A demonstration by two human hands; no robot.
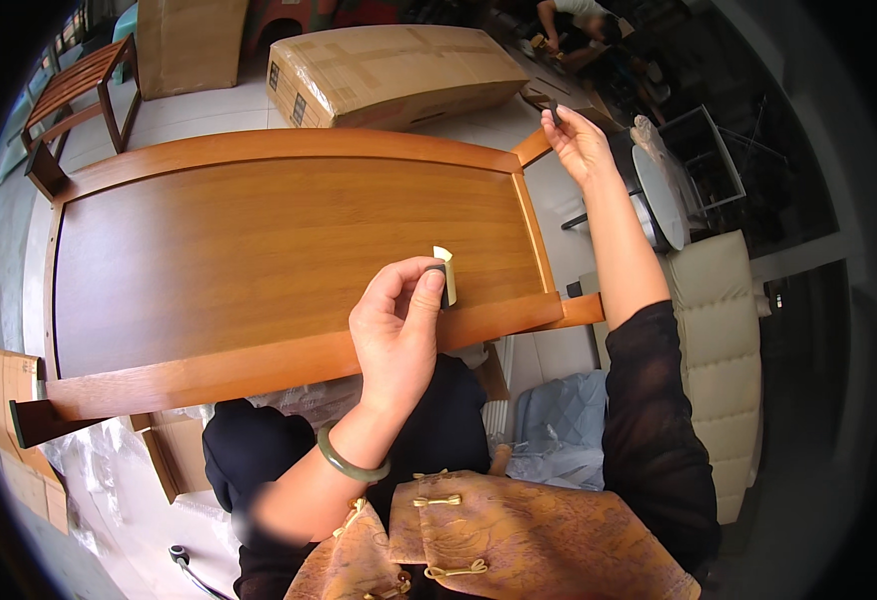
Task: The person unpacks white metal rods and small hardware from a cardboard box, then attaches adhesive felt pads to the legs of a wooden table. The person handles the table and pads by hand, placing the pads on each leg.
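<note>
A framed wooden panel (281, 255) with short legs lies in front of me, its near rail above my knees. My left hand (397, 322) is over the near right part of the panel. Between thumb and fingers it pinches a small dark pad (442, 283) with a pale yellow backing strip (450, 274) standing off it. Out past the panel's far right corner, my right hand (579, 142) holds another small dark piece (555, 112) by the fingertips. Just below those fingertips is the far right leg (534, 148). The near right leg (582, 309) points right. Both left legs have dark ends.
A large taped cardboard box (401, 71) lies behind the panel. Slatted wooden stool (82, 79) stands far left. Cream padded upholstery (716, 360) and a round white top (660, 195) are at right. Plastic wrap (93, 465) covers floor nearby. Another person (577, 34) works at the back right.
</note>
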